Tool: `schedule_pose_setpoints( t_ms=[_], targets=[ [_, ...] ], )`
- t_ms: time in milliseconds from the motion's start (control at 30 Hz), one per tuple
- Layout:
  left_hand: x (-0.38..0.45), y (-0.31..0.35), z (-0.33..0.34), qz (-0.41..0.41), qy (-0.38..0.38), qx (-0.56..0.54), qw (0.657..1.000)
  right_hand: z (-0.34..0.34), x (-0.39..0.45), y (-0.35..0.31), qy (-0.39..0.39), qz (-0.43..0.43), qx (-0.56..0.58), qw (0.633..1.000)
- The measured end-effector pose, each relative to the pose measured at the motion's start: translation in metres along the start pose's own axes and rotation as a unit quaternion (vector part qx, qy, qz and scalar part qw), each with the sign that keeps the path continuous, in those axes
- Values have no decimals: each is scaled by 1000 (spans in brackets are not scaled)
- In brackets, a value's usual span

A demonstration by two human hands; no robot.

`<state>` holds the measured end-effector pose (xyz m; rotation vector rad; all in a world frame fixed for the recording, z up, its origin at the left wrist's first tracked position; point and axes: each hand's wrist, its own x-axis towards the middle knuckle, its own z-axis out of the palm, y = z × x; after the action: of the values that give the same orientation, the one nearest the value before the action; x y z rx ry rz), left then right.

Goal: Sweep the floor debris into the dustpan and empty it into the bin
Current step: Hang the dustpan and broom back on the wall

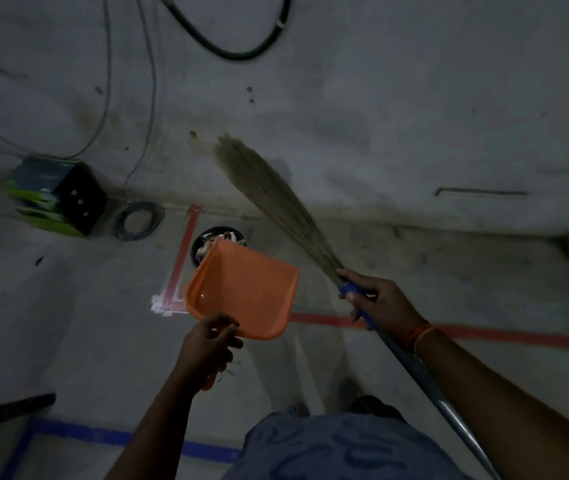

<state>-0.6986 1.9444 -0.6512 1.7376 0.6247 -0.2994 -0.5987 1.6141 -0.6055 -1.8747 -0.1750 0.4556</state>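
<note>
Dustpan (245,289), orange, tilts with its front lip over the bin (219,241), which holds debris. Left hand (208,337) grips the dustpan's handle. Right hand (375,297) is curled round the broom (276,202), bristles raised off the floor (414,98).

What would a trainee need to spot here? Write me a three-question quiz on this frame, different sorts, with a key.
1. True or false: the orange dustpan is tipped with its front lip over the black bin.
2. Which hand grips the broom? A) the left hand B) the right hand C) neither
3. Fill in: the bin stands beside a corner marked in ____ floor tape.

Key: 1 true; 2 B, at the blue collar below the bristles, while the left hand holds the dustpan handle; 3 red.
</note>
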Motion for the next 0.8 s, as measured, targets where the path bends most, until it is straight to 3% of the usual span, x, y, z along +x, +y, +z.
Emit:
schedule_pose_setpoints(
  t_ms=[267,500,800],
  targets=[
    [-15,19,65,41,-82,23,996,-55,-67,33,73,12,12,997],
    [-43,48,144,74,-102,29,992,-107,-128,63,134,20,41,990],
    [-107,64,289,90,-93,16,991,-221,-212,99,117,-8,61,991]
  ],
)
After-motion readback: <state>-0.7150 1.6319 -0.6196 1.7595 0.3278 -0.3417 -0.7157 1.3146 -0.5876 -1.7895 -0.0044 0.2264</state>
